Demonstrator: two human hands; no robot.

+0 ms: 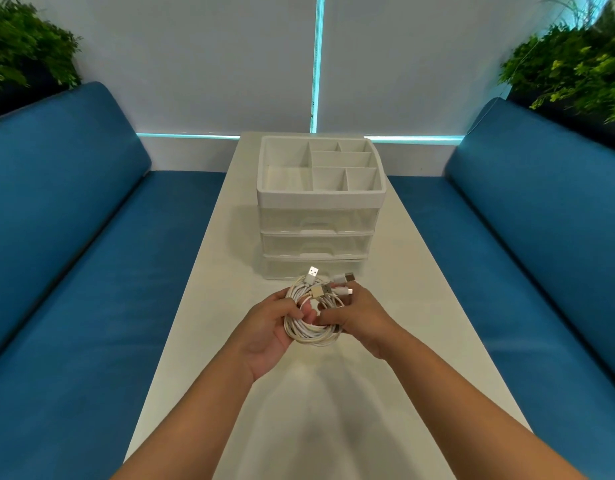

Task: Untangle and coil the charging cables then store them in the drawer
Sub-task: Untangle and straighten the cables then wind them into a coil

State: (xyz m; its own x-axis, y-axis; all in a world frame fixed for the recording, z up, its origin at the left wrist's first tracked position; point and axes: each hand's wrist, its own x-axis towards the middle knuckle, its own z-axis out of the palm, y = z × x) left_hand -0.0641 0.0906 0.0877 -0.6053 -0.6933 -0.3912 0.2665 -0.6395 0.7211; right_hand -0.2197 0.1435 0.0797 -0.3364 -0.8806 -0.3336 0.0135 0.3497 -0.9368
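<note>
A bundle of white charging cables (311,332) is wound into a loose coil and held above the white table (385,358). My left hand (269,329) grips the coil's left side, fingers through the loop. My right hand (359,320) pinches its right side. Several plugs stick out of the top of the bundle, among them a USB plug (312,273). Just behind the hands stands a white drawer unit (316,237) with three clear drawers, all closed, and a divided tray on top.
Blue sofa cushions (74,271) flank the narrow table on both sides. Green plants (576,64) sit behind the sofas in the far corners. Behind the drawer unit is a white wall with a lit strip.
</note>
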